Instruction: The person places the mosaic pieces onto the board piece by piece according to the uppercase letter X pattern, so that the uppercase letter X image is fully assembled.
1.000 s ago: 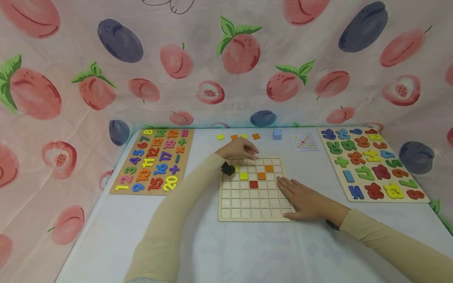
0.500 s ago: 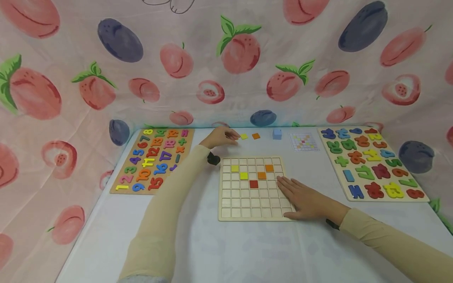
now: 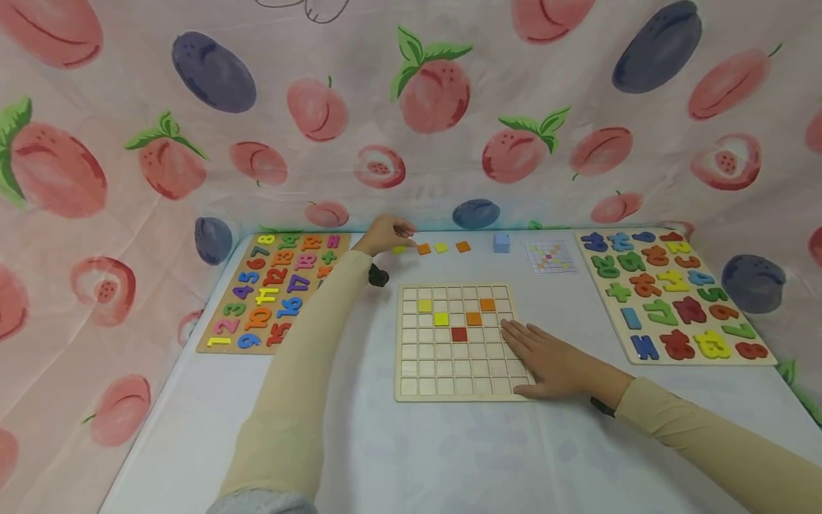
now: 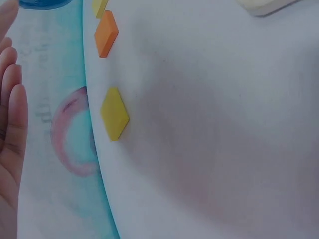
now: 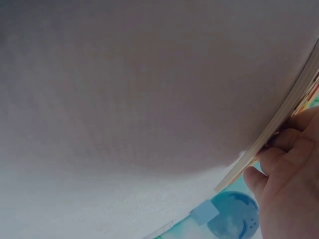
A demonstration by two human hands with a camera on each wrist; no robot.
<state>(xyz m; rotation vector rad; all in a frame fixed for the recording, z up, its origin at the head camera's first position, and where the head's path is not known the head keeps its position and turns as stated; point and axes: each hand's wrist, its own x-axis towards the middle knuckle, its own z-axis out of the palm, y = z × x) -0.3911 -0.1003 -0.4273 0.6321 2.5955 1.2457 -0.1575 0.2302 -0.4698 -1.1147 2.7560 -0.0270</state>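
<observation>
yellow tile (image 4: 114, 113) seemingly just beside left grip (image 3: 385, 233)

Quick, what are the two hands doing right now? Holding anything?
Left hand: open, fingers straight, holding nothing, just above the yellow tile.
Right hand: open, resting flat on the grid board.

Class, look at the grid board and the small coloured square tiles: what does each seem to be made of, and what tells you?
Grid board: probably pale unpainted wood, matt, with a light tan face and cut grid lines. Yellow tile and orange tile: likely painted wood, though foam is possible; flat matt colour, visible thickness, crisp edges.
</observation>
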